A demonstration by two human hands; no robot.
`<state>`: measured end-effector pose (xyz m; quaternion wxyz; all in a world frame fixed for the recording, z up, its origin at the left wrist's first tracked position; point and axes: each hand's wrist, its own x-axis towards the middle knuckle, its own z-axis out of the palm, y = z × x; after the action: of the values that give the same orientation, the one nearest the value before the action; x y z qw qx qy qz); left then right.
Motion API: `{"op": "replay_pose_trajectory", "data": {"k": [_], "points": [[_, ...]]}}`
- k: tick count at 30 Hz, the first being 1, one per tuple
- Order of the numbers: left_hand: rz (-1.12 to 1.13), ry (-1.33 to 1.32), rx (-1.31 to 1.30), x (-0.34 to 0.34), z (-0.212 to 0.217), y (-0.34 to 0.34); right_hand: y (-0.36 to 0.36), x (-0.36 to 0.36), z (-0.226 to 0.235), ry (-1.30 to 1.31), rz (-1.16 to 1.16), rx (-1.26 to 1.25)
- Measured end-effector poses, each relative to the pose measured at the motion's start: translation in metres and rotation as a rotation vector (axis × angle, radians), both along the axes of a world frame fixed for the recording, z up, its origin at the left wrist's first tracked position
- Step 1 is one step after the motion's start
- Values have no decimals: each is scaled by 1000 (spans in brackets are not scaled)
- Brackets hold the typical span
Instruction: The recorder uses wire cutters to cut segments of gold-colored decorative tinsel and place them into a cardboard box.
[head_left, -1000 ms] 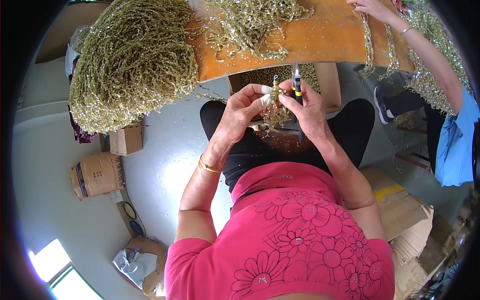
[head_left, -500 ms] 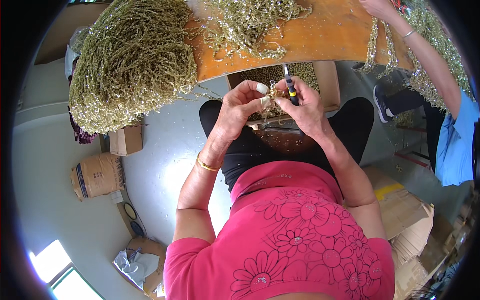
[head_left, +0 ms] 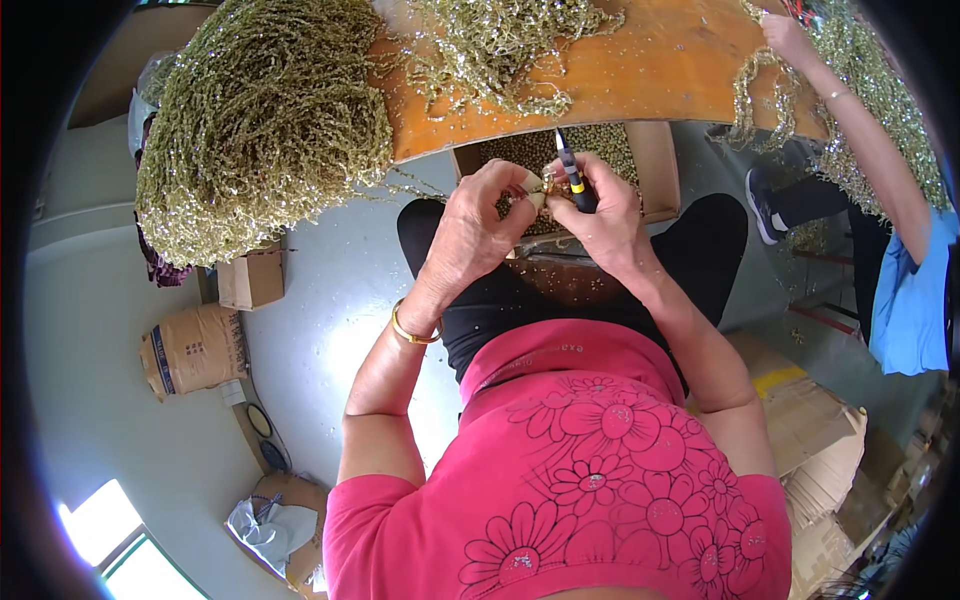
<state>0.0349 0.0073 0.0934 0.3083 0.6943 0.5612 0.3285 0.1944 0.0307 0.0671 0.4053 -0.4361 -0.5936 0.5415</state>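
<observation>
My left hand (head_left: 478, 222) has its thumb and forefinger pinched together, with pale covers on the fingertips. It meets my right hand (head_left: 612, 222) over a cardboard box (head_left: 657, 172) holding many small gold beads (head_left: 610, 148). Black-and-yellow pliers (head_left: 575, 175) lie in my right hand, their metal tip pointing away toward the table. Between the fingertips of both hands is a small gold piece (head_left: 549, 186), partly hidden, and I cannot make out its exact kind.
Heaps of gold glittery strands (head_left: 265, 130) cover the left of the orange table (head_left: 660, 70). At right, a co-worker's hand (head_left: 790, 40) holds a similar strand. Cartons (head_left: 197, 350) stand along the left wall, and flattened cardboard (head_left: 800, 420) lies at lower right.
My left hand has rolled so more of its back shows, and its fingertips now cover more. The pliers have tilted slightly left. The co-worker's hand has moved right and down.
</observation>
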Motion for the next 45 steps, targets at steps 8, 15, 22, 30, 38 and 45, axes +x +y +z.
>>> {"op": "replay_pose_trajectory", "data": {"k": [8,15,22,30,38,45], "points": [[18,-217,-249,-4,-11,8,4,-5,0,-414,-134,741],[-99,-848,-640,-10,-25,15,19,21,7,214,239,-424],[27,-105,-57,8,-8,2,16,17,-6,232,128,-345],[-47,220,358,8,-21,3,15,16,-4,-64,136,-139],[0,-446,-253,8,-10,-8,17,21,-6,135,179,-345],[2,126,230,11,-23,-10,14,18,-6,76,184,-307]]}}
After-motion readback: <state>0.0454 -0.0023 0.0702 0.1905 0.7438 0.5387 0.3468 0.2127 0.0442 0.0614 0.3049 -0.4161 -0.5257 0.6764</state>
